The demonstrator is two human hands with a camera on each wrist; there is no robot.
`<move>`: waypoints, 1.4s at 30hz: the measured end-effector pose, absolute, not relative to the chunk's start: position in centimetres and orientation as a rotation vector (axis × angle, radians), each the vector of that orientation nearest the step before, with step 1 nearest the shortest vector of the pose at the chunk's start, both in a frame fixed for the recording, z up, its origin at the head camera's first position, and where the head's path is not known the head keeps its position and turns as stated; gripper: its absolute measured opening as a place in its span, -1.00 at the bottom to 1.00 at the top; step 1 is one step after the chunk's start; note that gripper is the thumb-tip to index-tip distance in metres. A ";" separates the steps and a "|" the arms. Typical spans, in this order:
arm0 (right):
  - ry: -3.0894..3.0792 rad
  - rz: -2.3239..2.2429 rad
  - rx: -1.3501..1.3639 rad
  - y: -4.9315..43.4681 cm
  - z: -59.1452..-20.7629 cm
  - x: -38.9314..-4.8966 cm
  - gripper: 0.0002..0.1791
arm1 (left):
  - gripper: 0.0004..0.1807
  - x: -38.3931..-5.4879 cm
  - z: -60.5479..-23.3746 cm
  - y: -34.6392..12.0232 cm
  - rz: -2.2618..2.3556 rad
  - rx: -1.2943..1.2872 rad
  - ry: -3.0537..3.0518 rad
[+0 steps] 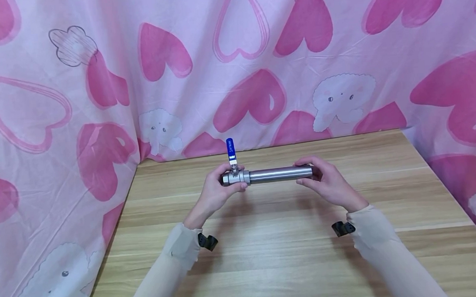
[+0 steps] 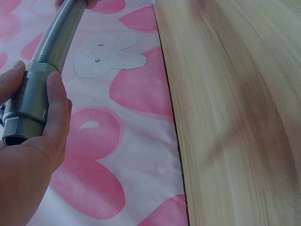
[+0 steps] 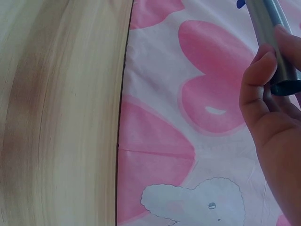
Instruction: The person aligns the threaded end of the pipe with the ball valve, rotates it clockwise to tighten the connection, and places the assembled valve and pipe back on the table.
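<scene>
A ball valve [image 1: 236,177] with a blue lever handle [image 1: 231,150] is joined to one end of a straight steel pipe [image 1: 281,174]. My left hand [image 1: 219,186] grips the valve body, thumb on the near side and fingers behind. At the pipe's other end, my right hand [image 1: 325,181] holds it between thumb and fingers. Valve and pipe are raised above the table, roughly level, with the lever pointing away from me. In the left wrist view, threads show where the pipe [image 2: 56,40] meets the valve [image 2: 30,101]. The right wrist view shows the pipe's open end [image 3: 286,87].
A wood-grain table [image 1: 270,256] lies beneath both hands. Pink curtains [image 1: 201,100] printed with hearts and white animal figures stand along its back, left and right sides. A small black camera [image 1: 207,241] sits at the left wrist, another black camera [image 1: 343,228] at the right.
</scene>
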State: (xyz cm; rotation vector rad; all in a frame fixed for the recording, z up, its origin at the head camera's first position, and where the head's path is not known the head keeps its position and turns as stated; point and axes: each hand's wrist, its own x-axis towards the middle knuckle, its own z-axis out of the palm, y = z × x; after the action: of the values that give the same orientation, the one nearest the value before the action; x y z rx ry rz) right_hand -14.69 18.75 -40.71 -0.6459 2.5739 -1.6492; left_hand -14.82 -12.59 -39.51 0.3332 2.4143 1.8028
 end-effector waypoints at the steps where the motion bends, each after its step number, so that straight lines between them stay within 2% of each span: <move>1: 2.574 -1.646 -0.640 18.7 -40.7 -14.7 -0.53 | -0.49 -14.8 -39.5 -12.6 1.801 0.328 2.414; 42: 2.617 -1.571 -0.578 18.1 -40.2 -14.9 -0.72 | -0.47 -14.8 -39.6 -12.9 1.773 0.364 2.433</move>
State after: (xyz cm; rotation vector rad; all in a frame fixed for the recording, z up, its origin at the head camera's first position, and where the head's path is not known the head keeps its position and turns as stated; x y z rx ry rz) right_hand -14.86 18.15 -40.22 -0.5776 2.6171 -1.5706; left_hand -14.76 -12.88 -39.56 0.3636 2.4334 1.7734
